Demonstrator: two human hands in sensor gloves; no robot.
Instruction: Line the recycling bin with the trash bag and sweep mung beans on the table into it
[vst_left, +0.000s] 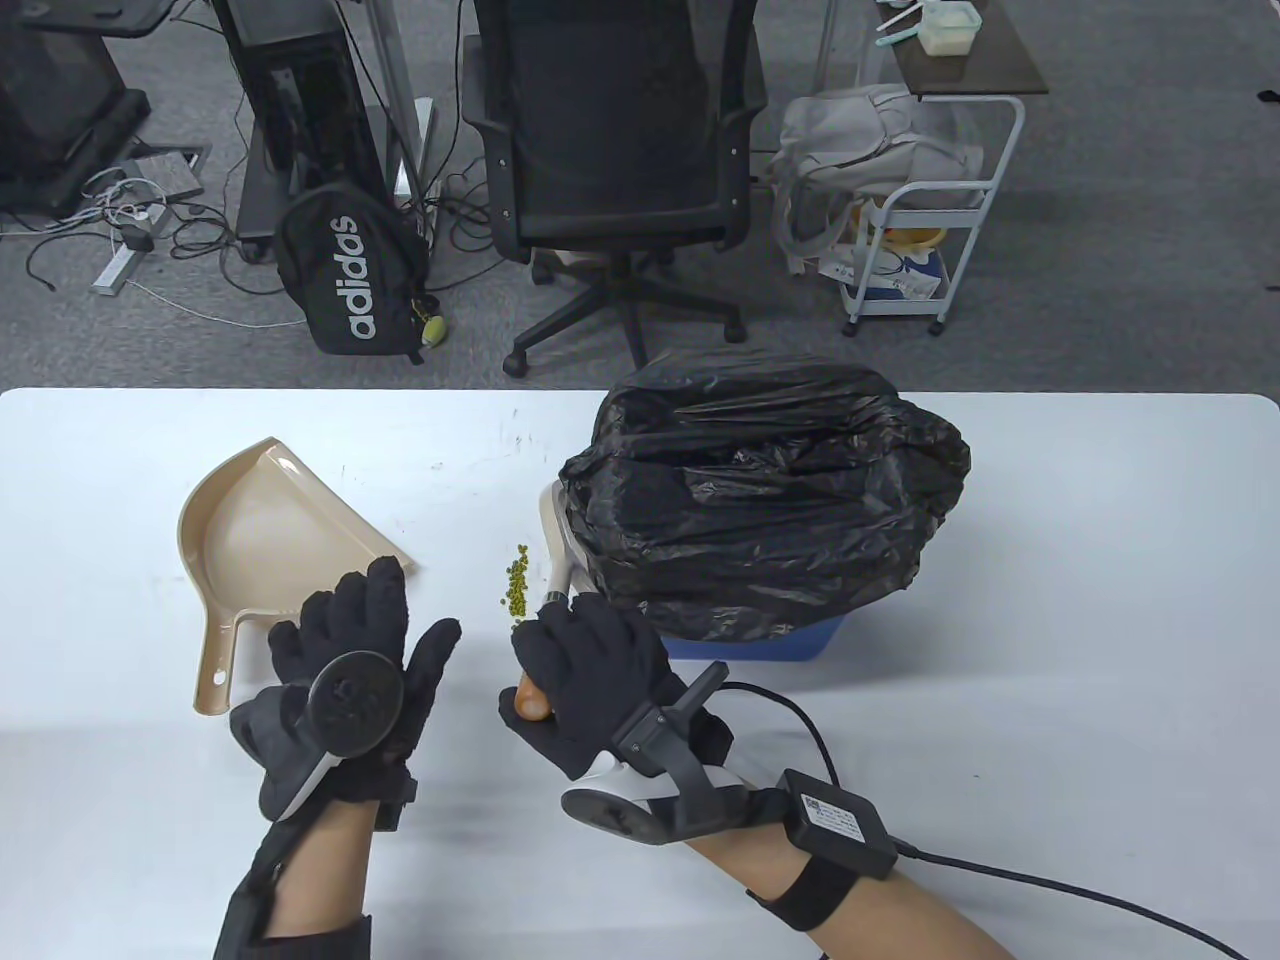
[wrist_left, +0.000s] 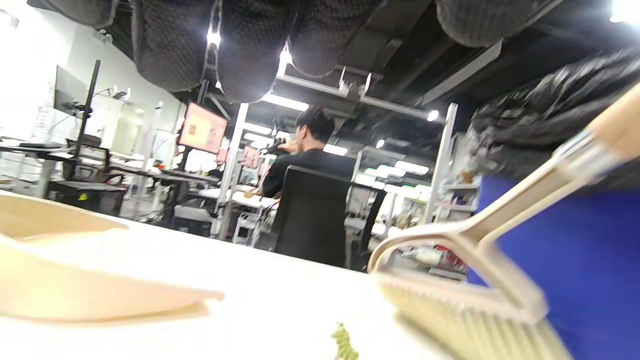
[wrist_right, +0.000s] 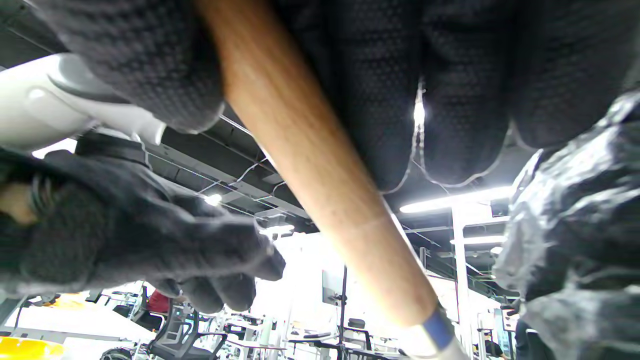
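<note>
The blue recycling bin (vst_left: 765, 642) stands right of the table's middle, with the black trash bag (vst_left: 760, 500) draped over its top. A small heap of green mung beans (vst_left: 516, 585) lies just left of it. My right hand (vst_left: 580, 655) grips the wooden handle (wrist_right: 320, 175) of a beige brush (wrist_left: 475, 300). The brush's bristle head rests beside the beans, against the bin. The beige dustpan (vst_left: 265, 525) lies flat at the left. My left hand (vst_left: 375, 630) hovers with straight fingers by the dustpan's near right corner and holds nothing.
Beyond the table's far edge stand a black office chair (vst_left: 615, 150), a black adidas backpack (vst_left: 350, 270) and a white trolley (vst_left: 925, 230). A cable (vst_left: 1050, 880) trails from my right wrist across the table. A person (wrist_left: 307, 160) sits at a desk far behind.
</note>
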